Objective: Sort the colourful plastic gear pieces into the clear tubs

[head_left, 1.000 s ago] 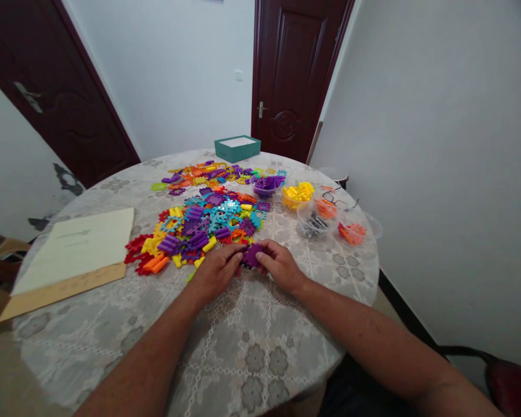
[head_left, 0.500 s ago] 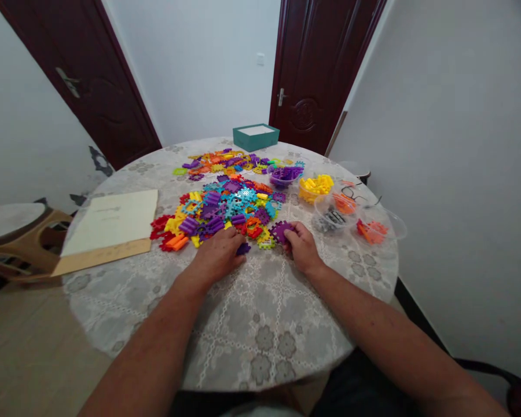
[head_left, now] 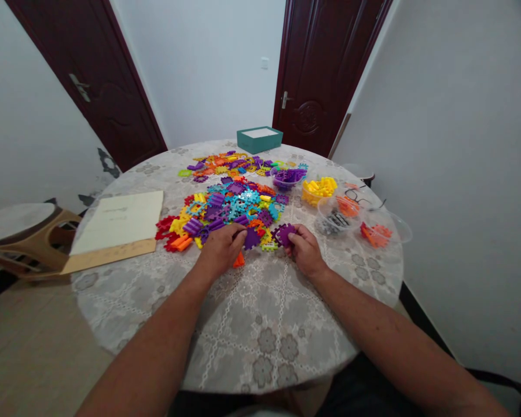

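A heap of colourful interlocking plastic pieces (head_left: 226,202) lies in the middle of the table, in purple, blue, yellow, red and orange. At its near edge my left hand (head_left: 222,249) pinches a flat purple piece with notched edges (head_left: 252,238). An orange piece (head_left: 239,260) shows on the cloth just below these fingers. My right hand (head_left: 304,250) grips another notched purple piece (head_left: 283,234) between thumb and fingers, just right of the heap. The two held pieces are apart.
Clear tubs of purple pieces (head_left: 288,177), yellow pieces (head_left: 319,190), grey pieces (head_left: 335,220) and orange pieces (head_left: 377,234) stand on the right. Behind the heap are more loose pieces (head_left: 226,164) and a green box (head_left: 259,141). An open notebook (head_left: 117,223) lies left.
My left hand has raised its purple piece, which now shows more fully between the hands. An orange piece has come into sight beneath it. My right hand keeps its piece nearly in place.
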A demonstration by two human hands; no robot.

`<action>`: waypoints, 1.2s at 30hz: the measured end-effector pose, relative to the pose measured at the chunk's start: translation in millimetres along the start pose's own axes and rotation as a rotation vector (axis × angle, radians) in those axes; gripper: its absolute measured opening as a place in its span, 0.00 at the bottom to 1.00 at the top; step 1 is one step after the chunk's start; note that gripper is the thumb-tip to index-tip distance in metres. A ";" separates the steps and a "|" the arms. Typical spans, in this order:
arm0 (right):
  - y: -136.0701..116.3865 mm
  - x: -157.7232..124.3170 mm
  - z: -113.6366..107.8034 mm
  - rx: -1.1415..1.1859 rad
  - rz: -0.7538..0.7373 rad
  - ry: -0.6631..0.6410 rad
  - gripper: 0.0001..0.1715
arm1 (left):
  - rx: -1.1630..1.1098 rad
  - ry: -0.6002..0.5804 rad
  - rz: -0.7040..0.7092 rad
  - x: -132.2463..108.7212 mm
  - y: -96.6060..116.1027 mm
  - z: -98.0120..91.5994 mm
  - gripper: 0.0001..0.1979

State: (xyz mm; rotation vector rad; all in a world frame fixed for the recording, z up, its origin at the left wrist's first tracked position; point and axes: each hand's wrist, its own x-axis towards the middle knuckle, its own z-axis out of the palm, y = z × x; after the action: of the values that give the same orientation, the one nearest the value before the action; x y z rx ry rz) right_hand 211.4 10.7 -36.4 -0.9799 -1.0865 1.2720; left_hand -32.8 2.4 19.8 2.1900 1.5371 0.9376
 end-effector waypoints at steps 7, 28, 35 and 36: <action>-5.3 -12.3 11.9 -0.067 0.053 -0.181 0.11 | -0.411 -0.176 -0.224 -2.5 18.1 19.5 0.14; -119.6 84.7 -5.8 -1.098 -0.423 0.078 0.18 | 0.077 0.015 0.313 -14.3 4.5 51.5 0.16; -154.7 217.6 -18.8 -1.442 -0.433 0.162 0.15 | 0.154 -0.010 0.359 -15.7 4.9 54.3 0.14; -155.0 234.0 -19.9 -1.467 -0.417 0.150 0.14 | 0.157 -0.014 0.355 -16.0 5.1 54.4 0.14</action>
State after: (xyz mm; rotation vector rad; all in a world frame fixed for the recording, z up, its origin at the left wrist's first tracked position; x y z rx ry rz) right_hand 263.1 234.2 126.6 -1.6903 -1.9794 -0.1405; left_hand 3.6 -7.9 -22.9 2.6344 1.2760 0.9235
